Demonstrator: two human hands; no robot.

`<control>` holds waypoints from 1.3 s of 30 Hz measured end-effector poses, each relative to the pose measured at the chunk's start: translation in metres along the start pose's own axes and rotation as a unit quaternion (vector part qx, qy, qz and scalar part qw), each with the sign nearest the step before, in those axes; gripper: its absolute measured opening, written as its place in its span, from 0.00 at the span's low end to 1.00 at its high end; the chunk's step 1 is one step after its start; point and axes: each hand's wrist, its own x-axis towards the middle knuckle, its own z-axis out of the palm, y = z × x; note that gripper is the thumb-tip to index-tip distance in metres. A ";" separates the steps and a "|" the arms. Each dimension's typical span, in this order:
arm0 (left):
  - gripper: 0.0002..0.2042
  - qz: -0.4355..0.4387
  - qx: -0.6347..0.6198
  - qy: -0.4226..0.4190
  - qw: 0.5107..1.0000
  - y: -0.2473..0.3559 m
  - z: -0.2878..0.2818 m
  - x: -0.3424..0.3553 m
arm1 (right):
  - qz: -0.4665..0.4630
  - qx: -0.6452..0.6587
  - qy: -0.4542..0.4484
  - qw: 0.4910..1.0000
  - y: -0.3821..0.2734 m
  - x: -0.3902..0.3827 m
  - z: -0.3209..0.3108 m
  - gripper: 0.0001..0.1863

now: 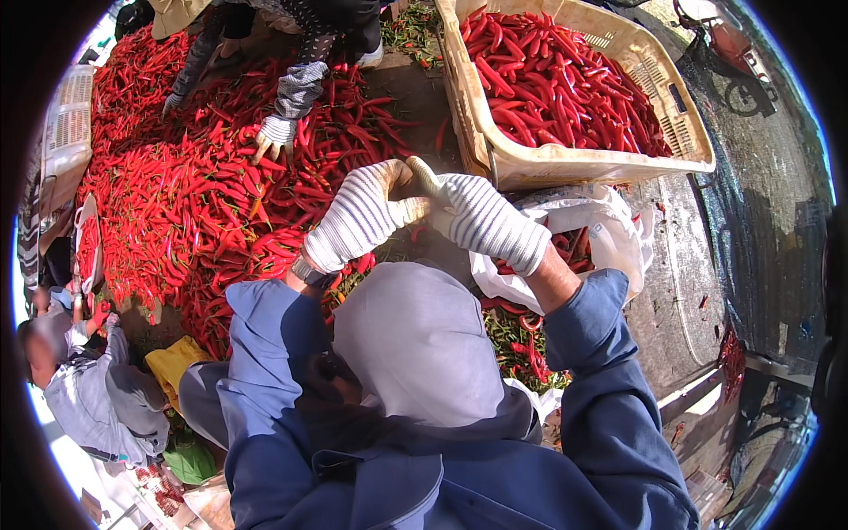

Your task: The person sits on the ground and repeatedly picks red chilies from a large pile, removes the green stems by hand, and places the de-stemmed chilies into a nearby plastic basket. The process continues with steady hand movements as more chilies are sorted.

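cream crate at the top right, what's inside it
The cream crate holds a heap of long red peppers. They cover its bottom, so that and whatever lies beneath the top layer of peppers cannot be seen.

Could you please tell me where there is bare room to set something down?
Mostly bare grey floor lies right of the white bag, below the cream crate. A narrower dark strip separates the crate from the heaped red peppers, which crowd the left side.
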 end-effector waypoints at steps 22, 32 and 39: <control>0.12 -0.026 -0.029 0.108 0.993 -0.027 0.036 -0.001 | -0.047 0.004 0.107 0.993 0.028 -0.004 -0.003 0.30; 0.08 -0.082 -0.110 0.187 0.973 -0.018 0.036 0.005 | -0.075 -0.012 0.135 0.988 0.030 0.015 0.015 0.20; 0.07 -0.048 -0.123 0.070 0.989 0.004 0.015 0.013 | -0.111 -0.148 0.145 0.972 0.019 0.014 -0.002 0.12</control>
